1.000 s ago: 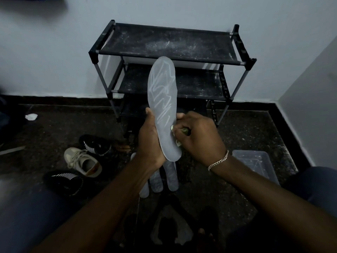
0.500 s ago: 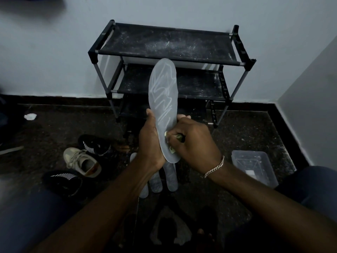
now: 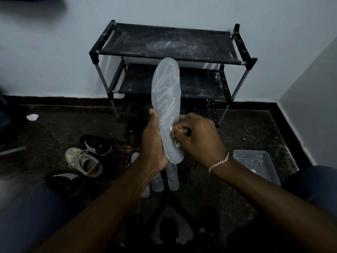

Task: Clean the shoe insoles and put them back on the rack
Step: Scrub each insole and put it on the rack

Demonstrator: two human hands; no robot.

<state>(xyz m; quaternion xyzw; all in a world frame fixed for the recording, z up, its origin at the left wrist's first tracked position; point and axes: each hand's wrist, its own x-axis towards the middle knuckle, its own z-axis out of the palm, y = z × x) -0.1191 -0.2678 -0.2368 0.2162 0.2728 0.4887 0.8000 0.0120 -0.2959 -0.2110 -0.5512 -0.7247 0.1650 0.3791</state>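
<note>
I hold a grey insole (image 3: 166,92) upright in front of me, toe end up, with pale streaks on its face. My left hand (image 3: 154,141) grips its lower left edge. My right hand (image 3: 198,137) pinches a small greenish sponge or cloth (image 3: 179,132) and presses it against the insole's lower right side. Three more grey insoles (image 3: 172,177) lie side by side on the floor below my hands, partly hidden by my left arm. The black three-tier shoe rack (image 3: 169,42) stands against the wall behind the insole, its shelves dusty and bare.
Three shoes lie on the dark floor at left: a beige sneaker (image 3: 83,161) and two black striped ones (image 3: 96,145) (image 3: 63,181). A clear plastic tub (image 3: 255,165) sits at right by the wall corner. A crumpled white scrap (image 3: 32,117) lies far left.
My right hand with the sponge has shifted slightly along the insole's lower part, a rubbing stroke. The insole and my left hand stay nearly where they were.
</note>
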